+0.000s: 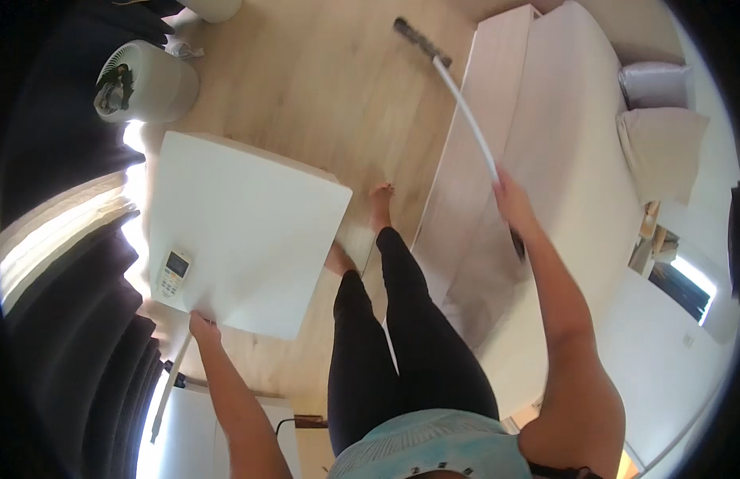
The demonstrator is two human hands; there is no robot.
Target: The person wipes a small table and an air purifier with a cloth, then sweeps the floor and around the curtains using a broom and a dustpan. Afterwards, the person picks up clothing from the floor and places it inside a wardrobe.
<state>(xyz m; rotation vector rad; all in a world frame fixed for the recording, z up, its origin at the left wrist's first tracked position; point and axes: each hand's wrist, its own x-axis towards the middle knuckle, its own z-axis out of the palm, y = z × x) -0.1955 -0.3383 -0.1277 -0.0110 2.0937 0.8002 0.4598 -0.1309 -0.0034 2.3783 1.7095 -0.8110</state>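
My right hand [513, 206] is wrapped around the white pole of a broom [475, 124]. Its dark, narrow head [422, 41] is at the far end, over the wood floor near the bed's base. At the near corner of a white table [250, 231], my left hand [203, 326] grips the edge, fingers partly hidden by the tabletop. Close to that hand, a white remote control [174, 273] lies on the tabletop with its screen and buttons facing up.
Right of my legs stands a bed [557, 160] with a pale base and pillows [665, 152]. A white cylindrical appliance [166, 84] with a dark item on top stands beyond the table. Dark curtains [74, 343] line the left side. My bare feet are on the wood floor [306, 96].
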